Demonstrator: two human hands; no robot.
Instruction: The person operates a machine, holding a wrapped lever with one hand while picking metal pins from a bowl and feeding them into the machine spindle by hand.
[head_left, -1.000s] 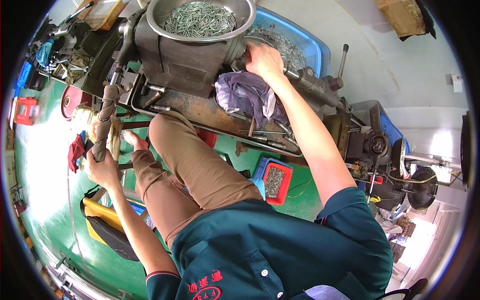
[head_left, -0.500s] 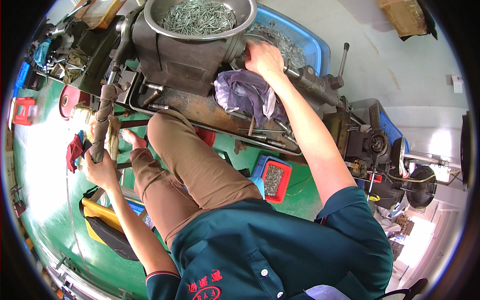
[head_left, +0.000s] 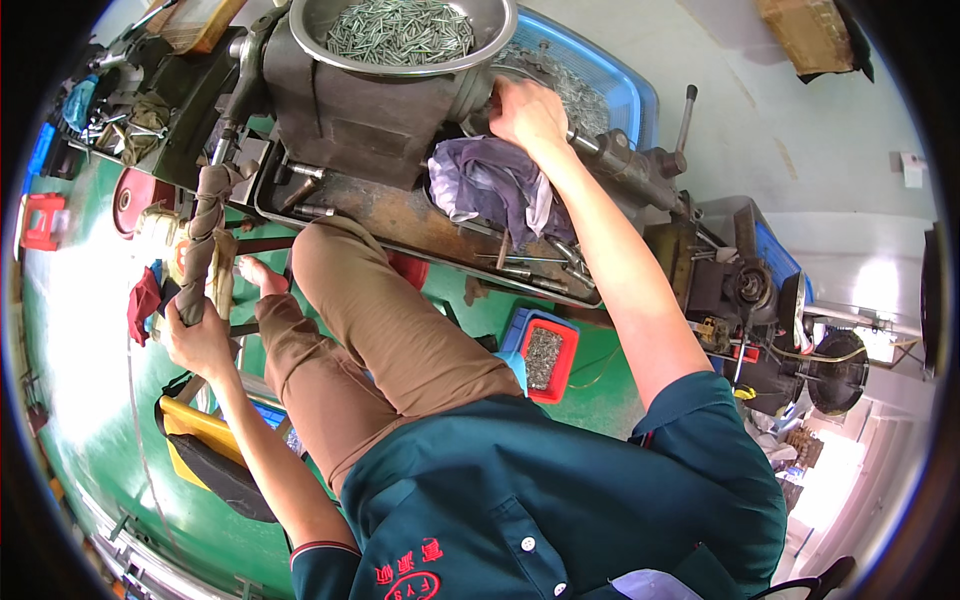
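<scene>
My left hand point(head_left: 199, 342) is closed round the lower end of a long lever point(head_left: 205, 235) wrapped in grey-brown cloth, which slants up to the machine point(head_left: 365, 125). At the machine's right end, by the chuck, my right hand point(head_left: 527, 112) is bent with its fingertips partly hidden; what they hold, if anything, does not show. A steel bowl point(head_left: 505, 40) full of small metal pins point(head_left: 400, 35) stands on top of the machine. Just below my right hand lies a crumpled purple and white cloth point(head_left: 490, 190).
Behind my right hand, a blue plastic basket point(head_left: 640, 90) holds many metal pieces. An oily tray point(head_left: 380, 220) under the machine carries tools and rods. A red bin point(head_left: 566, 370) of small parts sits on the green floor. A yellow and black seat point(head_left: 205, 445) is at lower left.
Hardly anything differs: the lever and my left hand have shifted very slightly to the left. My right hand stays at the chuck.
</scene>
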